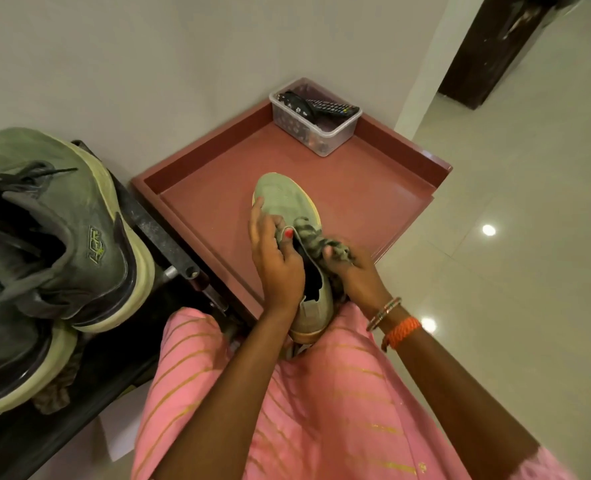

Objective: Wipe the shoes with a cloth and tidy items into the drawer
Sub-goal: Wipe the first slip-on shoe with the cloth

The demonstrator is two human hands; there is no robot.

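We steady the green shoe point(289, 202) above the open red drawer point(405, 161) with our left hand point(275, 258) gripping its collar so our right hand point(351, 271), clutching the bunched cloth point(316, 239), can rub its side.

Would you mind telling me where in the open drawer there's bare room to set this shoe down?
The drawer floor is bare between the plastic box in its far corner and the held shoe, and along its left wall. The dark shelf on the left is crowded with sneakers.
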